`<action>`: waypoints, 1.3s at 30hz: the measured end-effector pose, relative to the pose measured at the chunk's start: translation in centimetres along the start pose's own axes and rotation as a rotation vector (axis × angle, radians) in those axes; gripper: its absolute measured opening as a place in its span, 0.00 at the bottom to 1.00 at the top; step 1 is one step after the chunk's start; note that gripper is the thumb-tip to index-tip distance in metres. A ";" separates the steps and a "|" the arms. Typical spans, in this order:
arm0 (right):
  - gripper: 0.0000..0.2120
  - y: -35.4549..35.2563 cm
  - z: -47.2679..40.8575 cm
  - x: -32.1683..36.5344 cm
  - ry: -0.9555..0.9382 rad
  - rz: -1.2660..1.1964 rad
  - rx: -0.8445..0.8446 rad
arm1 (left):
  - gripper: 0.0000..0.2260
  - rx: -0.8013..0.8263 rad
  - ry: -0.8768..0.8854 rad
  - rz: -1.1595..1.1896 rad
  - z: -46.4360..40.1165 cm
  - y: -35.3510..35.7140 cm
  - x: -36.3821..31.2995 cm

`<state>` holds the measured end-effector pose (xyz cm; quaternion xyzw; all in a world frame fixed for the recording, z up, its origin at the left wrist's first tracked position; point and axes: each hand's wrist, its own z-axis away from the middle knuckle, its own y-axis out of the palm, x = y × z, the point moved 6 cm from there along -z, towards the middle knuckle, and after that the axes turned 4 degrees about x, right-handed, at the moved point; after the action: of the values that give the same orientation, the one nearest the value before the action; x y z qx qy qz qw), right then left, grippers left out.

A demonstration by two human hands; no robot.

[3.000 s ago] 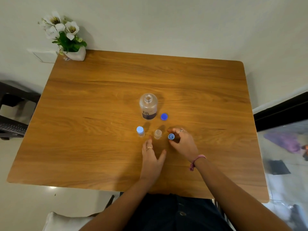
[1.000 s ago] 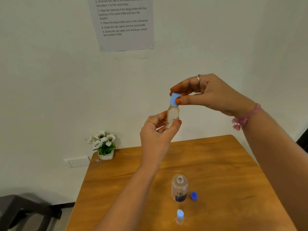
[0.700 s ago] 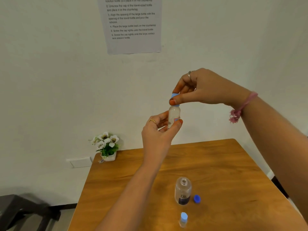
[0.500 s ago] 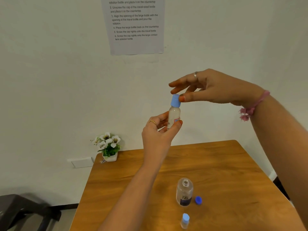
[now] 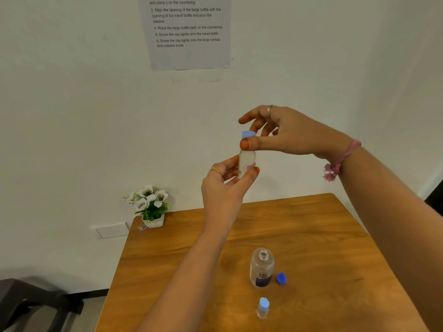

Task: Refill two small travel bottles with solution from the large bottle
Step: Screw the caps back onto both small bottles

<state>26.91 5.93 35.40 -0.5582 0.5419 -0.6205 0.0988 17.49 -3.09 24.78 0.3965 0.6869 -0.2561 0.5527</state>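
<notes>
You hold one small travel bottle (image 5: 247,161) upright in the air, well above the wooden surface (image 5: 311,236) and in front of the white wall. Your left hand (image 5: 224,185) grips its lower body between thumb and curled fingers. Your right hand (image 5: 285,133) pinches its light blue cap (image 5: 248,134) from the right, thumb across the front, the other fingers spread loosely above.

Take the large bottle (image 5: 261,268) as your landmark: it stands upright and uncapped on the surface, below the raised travel bottle. Its dark blue cap (image 5: 281,278) lies just beside its base on the right. The second travel bottle (image 5: 263,307), with a light blue cap on, stands near the large bottle on the side closer to you.

Far beyond the large bottle, at the surface's back left corner, sits a small pot of white flowers (image 5: 149,204). High on the wall above hangs a printed instruction sheet (image 5: 189,32).
</notes>
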 end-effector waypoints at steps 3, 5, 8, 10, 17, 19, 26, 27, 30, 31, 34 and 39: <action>0.23 0.2 0.2 -0.3 -0.035 -0.158 -0.007 | 0.17 0.006 -0.005 0.007 0.0 -0.2 0.0; 0.23 0.7 -0.2 -0.7 -0.017 -0.158 -0.069 | 0.17 0.008 -0.003 0.006 0.0 -0.3 0.0; 0.29 1.5 -0.2 -1.0 0.017 -0.210 0.002 | 0.16 0.009 -0.009 0.023 -0.1 -0.6 0.2; 0.30 1.4 0.1 -1.0 -0.031 -0.330 0.035 | 0.15 0.009 -0.006 0.021 0.0 -0.7 0.1; 0.34 2.6 0.0 -1.3 -0.007 -0.316 0.042 | 0.18 0.005 -0.018 -0.001 0.1 -0.8 0.5; 0.31 2.6 0.3 -1.2 -0.033 -0.442 0.064 | 0.18 0.008 -0.011 0.008 0.2 -0.7 0.5; 0.34 4.0 0.7 -1.7 0.011 -0.458 0.065 | 0.16 0.025 -0.012 -0.004 0.4 -0.3 0.6; 0.33 3.8 1.0 -1.7 -0.005 -0.540 0.085 | 0.16 0.029 -0.007 0.002 0.5 -0.3 0.6; 0.26 3.5 1.1 -2.0 -0.024 -0.630 -0.028 | 0.15 0.032 -0.005 0.015 0.5 -0.3 0.6; 0.25 3.7 0.9 -2.1 -0.006 -0.601 -0.089 | 0.15 0.032 -0.007 0.010 0.6 -0.3 0.6; 0.29 4.2 0.7 -2.4 0.028 -0.570 -0.091 | 0.16 0.024 -0.014 0.000 0.8 -0.1 0.8; 0.23 4.0 1.8 -2.6 -0.020 -0.712 0.060 | 0.15 0.016 0.000 0.021 0.9 -0.1 0.7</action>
<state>27.35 5.20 30.37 -0.7149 0.2939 -0.6263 -0.1017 17.86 -3.65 23.90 0.4084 0.6806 -0.2557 0.5520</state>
